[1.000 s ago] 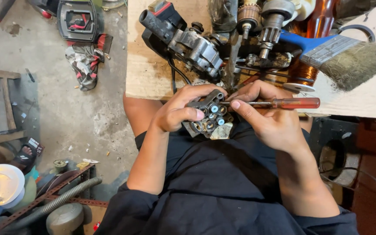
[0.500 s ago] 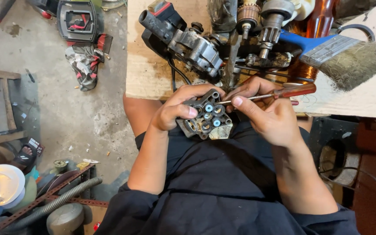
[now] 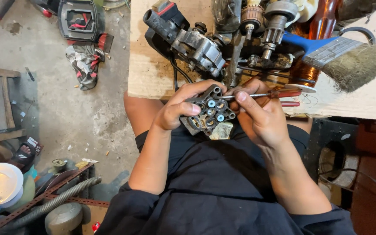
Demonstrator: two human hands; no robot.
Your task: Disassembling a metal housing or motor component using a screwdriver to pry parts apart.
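My left hand (image 3: 180,109) grips a dark metal pump block (image 3: 209,114) with several round ports, some with pale blue inserts, held above my lap. My right hand (image 3: 260,115) holds a screwdriver (image 3: 270,93) with a red-brown handle, its shaft pointing left and its tip resting at the upper ports of the block. Both hands are close together just below the front edge of a wooden board (image 3: 153,69).
On the board lie a dismantled grey motor assembly (image 3: 196,41), gears and shafts (image 3: 270,26), a copper coil (image 3: 303,69) and a blue-handled brush (image 3: 349,54). A black tool case (image 3: 78,19) and rag (image 3: 85,56) lie on the concrete floor at left; a hose (image 3: 53,202) sits lower left.
The block has turned in my left hand and risen slightly. The screwdriver has swung to a flatter angle and shifted up, its tip staying on the block's ports.
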